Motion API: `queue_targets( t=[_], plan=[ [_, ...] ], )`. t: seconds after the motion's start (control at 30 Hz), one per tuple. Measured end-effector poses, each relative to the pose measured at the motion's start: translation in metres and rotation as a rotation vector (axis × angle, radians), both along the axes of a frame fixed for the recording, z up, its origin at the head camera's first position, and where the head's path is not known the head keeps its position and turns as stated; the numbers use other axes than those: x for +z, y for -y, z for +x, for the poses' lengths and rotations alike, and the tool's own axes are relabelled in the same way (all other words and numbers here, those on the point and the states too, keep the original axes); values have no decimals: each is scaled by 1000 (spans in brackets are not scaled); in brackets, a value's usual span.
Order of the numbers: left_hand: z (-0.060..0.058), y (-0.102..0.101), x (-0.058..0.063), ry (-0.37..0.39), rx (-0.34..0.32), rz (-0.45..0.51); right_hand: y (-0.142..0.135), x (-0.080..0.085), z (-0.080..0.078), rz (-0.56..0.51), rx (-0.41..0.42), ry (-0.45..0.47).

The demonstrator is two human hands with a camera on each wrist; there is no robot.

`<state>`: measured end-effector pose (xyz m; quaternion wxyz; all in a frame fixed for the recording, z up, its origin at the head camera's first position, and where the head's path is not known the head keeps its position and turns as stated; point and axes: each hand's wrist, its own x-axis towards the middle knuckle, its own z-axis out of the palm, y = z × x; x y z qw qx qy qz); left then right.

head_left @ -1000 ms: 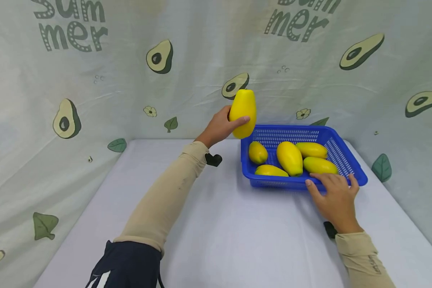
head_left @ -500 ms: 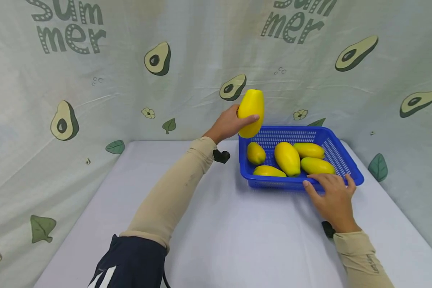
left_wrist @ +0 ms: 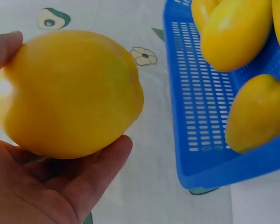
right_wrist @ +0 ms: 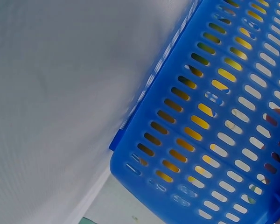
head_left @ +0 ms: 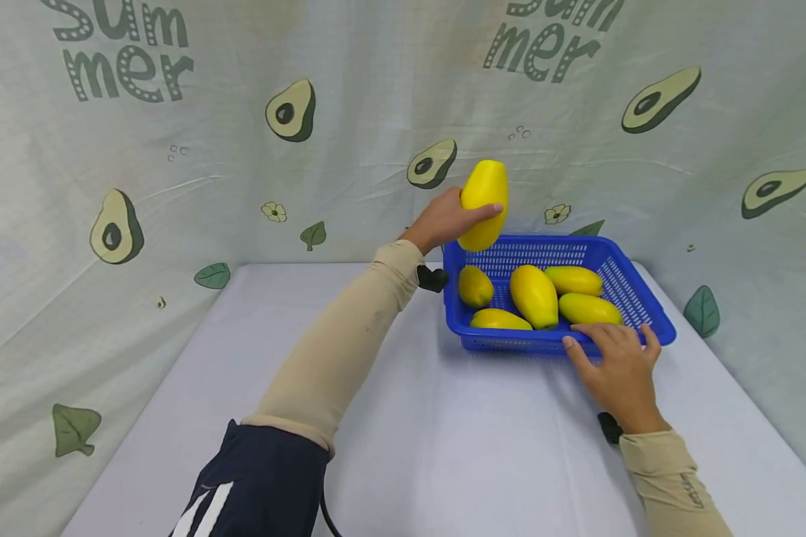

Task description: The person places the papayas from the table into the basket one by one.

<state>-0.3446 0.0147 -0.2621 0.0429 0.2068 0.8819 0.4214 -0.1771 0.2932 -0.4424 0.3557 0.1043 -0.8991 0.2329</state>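
My left hand (head_left: pixel 443 222) grips a large yellow papaya (head_left: pixel 486 192), its thumb across the near side. The fruit is held up at the back left of a blue plastic basket (head_left: pixel 504 341). In the left wrist view the held papaya (left_wrist: pixel 70 93) is beside the basket's slotted wall (left_wrist: pixel 196 88), apart from it. Several more yellow papayas (head_left: pixel 534 296) lie inside the basket. At the basket's front right, my right hand (head_left: pixel 619 374) holds the rim, fingers over the top and thumb outside. The right wrist view shows mostly the basket's slotted wall (right_wrist: pixel 210 112).
A white-covered table (head_left: pixel 470 432) bears the basket at its back right. Behind it hangs a pale cloth (head_left: pixel 376 89) printed with avocados and leaves. A black cable (head_left: pixel 327 513) hangs by the left sleeve.
The left hand has moved right with its papaya, from left of the basket to above its back left corner, tilting the fruit slightly. My right hand stays at the rim.
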Motion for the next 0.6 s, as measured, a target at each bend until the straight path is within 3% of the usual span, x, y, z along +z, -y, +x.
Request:
queue_targets(
  t=[0.37,0.6],
  plan=[
    [1,-17,30,110,-53,26,0,1,0,5,-5,-9],
    [2,-28,34,132,-20,-19,-1,0,1,5,-15,26]
  ],
)
